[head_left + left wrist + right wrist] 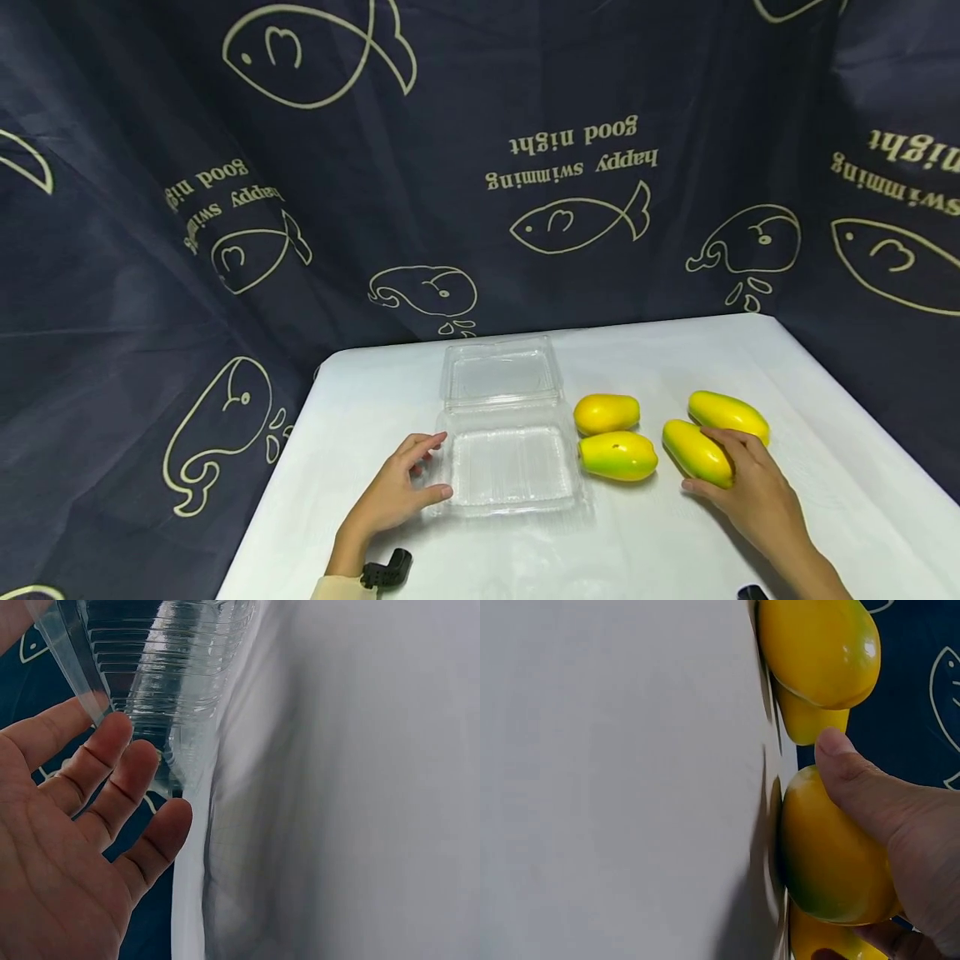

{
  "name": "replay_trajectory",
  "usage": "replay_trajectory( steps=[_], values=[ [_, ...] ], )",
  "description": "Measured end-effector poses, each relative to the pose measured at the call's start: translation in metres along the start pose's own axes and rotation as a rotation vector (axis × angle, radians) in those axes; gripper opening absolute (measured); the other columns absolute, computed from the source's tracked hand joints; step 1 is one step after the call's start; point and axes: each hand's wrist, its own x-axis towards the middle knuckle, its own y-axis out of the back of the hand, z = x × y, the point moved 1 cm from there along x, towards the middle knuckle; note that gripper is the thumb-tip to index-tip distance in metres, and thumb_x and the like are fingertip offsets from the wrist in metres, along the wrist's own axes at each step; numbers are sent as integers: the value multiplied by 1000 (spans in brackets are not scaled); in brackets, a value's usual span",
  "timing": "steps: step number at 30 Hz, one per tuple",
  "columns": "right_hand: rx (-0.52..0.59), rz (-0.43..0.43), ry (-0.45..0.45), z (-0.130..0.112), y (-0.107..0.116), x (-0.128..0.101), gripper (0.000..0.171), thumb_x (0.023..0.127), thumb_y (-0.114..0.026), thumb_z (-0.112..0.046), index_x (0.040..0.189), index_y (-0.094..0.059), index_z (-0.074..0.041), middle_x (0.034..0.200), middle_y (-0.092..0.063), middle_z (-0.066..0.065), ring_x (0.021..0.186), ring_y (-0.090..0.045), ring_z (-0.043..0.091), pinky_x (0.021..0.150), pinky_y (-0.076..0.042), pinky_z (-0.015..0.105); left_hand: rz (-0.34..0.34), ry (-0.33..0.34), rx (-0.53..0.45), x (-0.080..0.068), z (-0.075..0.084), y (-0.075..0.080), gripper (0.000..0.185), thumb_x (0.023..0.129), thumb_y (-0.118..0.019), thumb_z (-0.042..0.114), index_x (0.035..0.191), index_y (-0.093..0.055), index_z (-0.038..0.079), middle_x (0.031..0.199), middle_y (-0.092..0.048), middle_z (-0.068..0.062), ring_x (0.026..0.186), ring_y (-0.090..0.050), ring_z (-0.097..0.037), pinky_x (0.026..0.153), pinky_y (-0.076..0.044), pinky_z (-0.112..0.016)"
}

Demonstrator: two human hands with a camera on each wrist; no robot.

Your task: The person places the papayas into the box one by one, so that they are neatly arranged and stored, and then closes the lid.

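Head view shows your right hand [750,483] curled over the nearest mango [697,452], which lies on the white table [825,467] well right of the open clear clamshell box [510,467]. Your left hand [397,492], fingers relaxed, steadies the box's left edge, holding nothing. Judging by the smooth skin, a shallow grip could let the mango roll into the other mangoes [617,455] beside the box.

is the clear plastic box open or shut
Open and empty. The clear clamshell box has its hinged lid folded back flat on the white table, and all four mangoes lie outside it.
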Motion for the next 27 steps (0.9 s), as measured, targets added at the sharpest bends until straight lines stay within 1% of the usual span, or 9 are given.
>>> replay_trajectory(
  steps=[4, 8, 10, 14, 18, 22, 27],
  values=[
    [35, 29, 35, 1, 2, 4, 89, 62, -96, -33, 138, -55, -8, 128, -51, 21, 113, -52, 44, 87, -41, 62, -3, 6, -6, 3, 1, 0, 79, 81, -84, 37, 150, -48, 25, 138, -54, 3, 118, -55, -17, 97, -47, -37],
    [62, 52, 68, 0, 1, 7, 89, 61, -96, -27, 137, -55, -6, 127, -51, 22, 114, -51, 44, 89, -40, 62, -1, 12, -7, 3, 0, 0, 80, 80, -84, 41, 150, -48, 25, 137, -54, 3, 119, -55, -18, 98, -47, -37],
    [66, 57, 73, 0, 0, 8, 90, 60, -97, -25, 137, -55, -6, 127, -51, 22, 114, -50, 44, 89, -40, 63, -2, 14, -5, 3, -1, 0, 81, 80, -84, 43, 150, -48, 25, 138, -54, 3, 119, -55, -18, 98, -47, -36],
    [68, 70, 76, -2, -1, 9, 91, 59, -97, -21, 138, -55, -6, 127, -51, 22, 115, -50, 44, 90, -40, 64, -1, 11, -1, 3, -2, 0, 81, 80, -84, 40, 150, -48, 24, 138, -54, 3, 119, -55, -17, 97, -47, -35],
    [76, 97, 100, -4, 0, 9, 91, 57, -97, -19, 137, -56, -6, 126, -52, 21, 114, -51, 43, 90, -41, 64, 0, 3, -3, 2, -1, -1, 79, 81, -84, 35, 150, -48, 24, 137, -55, 3, 118, -55, -17, 97, -47, -36],
    [77, 120, 121, -5, 1, 9, 92, 56, -97, -18, 137, -56, -5, 126, -52, 21, 114, -51, 42, 89, -42, 63, -7, 1, -2, 1, -1, -1, 79, 81, -84, 36, 150, -48, 23, 138, -54, 3, 118, -55, -17, 97, -47, -36],
    [69, 112, 116, -9, 3, 12, 91, 59, -97, -19, 138, -55, -5, 127, -52, 22, 115, -50, 42, 89, -42, 63, -9, -7, 2, 0, 1, 0, 79, 81, -84, 38, 150, -48, 22, 139, -54, 2, 118, -54, -18, 97, -47, -37]
  ],
)
